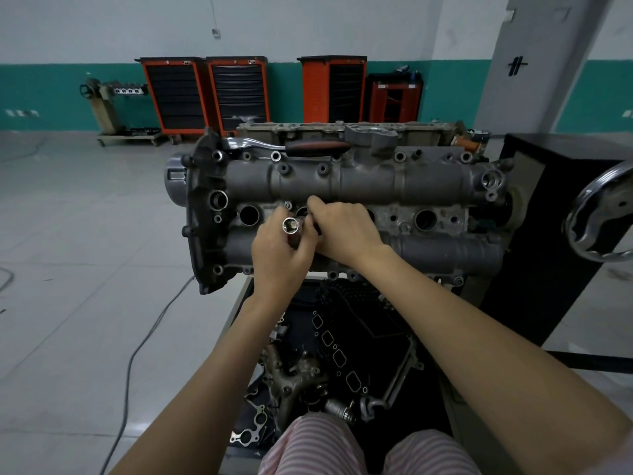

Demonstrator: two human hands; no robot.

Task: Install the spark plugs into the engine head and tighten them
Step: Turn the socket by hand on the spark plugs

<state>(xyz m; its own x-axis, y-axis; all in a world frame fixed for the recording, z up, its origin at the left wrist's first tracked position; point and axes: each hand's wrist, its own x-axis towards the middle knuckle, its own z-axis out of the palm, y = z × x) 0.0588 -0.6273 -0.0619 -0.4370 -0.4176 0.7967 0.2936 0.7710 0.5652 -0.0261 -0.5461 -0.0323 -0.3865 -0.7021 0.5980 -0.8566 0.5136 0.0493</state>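
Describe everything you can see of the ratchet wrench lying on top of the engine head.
The chrome ratchet wrench with the dark, red-striped handle lies flat along the far edge of the grey cast-metal engine head. Its shiny metal head points left and its rubbery-looking handle points right, towards a raised grey housing. No hand touches it; both hands work nearer the camera, at the row of round plug wells.

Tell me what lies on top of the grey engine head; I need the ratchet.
A chrome ratchet with a dark red-black handle lies along the far edge of the grey engine head. Both hands cover part of the middle plug wells.
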